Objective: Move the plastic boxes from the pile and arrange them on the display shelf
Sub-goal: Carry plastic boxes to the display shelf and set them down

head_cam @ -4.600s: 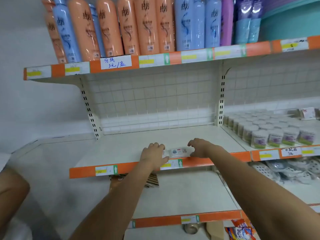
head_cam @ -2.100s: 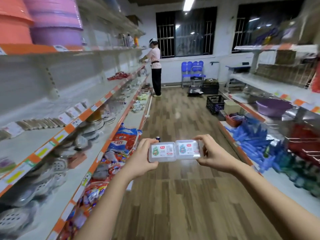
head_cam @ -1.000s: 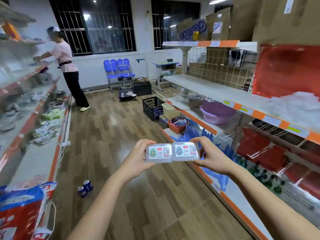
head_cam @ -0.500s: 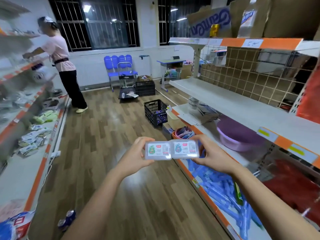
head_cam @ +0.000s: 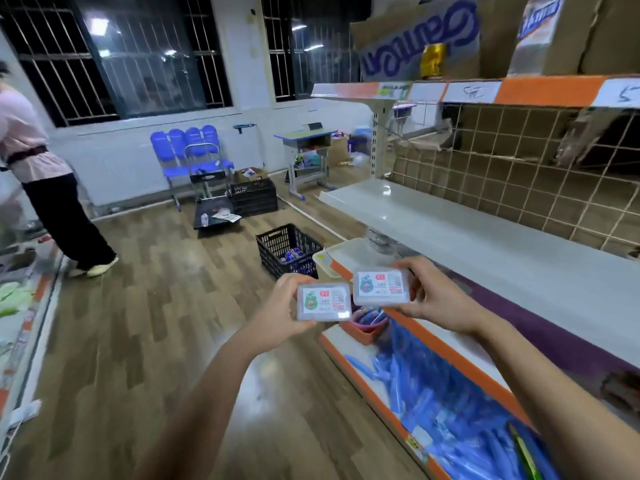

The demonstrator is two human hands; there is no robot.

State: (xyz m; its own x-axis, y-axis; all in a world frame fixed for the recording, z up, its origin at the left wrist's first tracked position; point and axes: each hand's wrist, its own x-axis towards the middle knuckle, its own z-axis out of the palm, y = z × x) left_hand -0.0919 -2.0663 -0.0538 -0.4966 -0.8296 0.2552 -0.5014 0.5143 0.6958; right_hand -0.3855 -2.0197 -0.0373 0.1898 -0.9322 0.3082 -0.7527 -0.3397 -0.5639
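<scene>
I hold two small clear plastic boxes with printed labels in front of my chest, over the aisle floor. My left hand grips the left box, which carries a green figure on its label. My right hand grips the right box, a little higher and with a blue-green figure on its label. The two boxes are slightly apart. A white display shelf with a wire grid back runs along the right, just beyond my right hand.
A black crate stands on the wooden floor ahead. Blue packets fill the lower right shelf. A person stands at the left shelving. Blue chairs and a desk line the far wall.
I took the two boxes off the left shelf and turned right across the aisle. Since half a second ago the boxes, held side by side and touching, have parted, the right one rising.
</scene>
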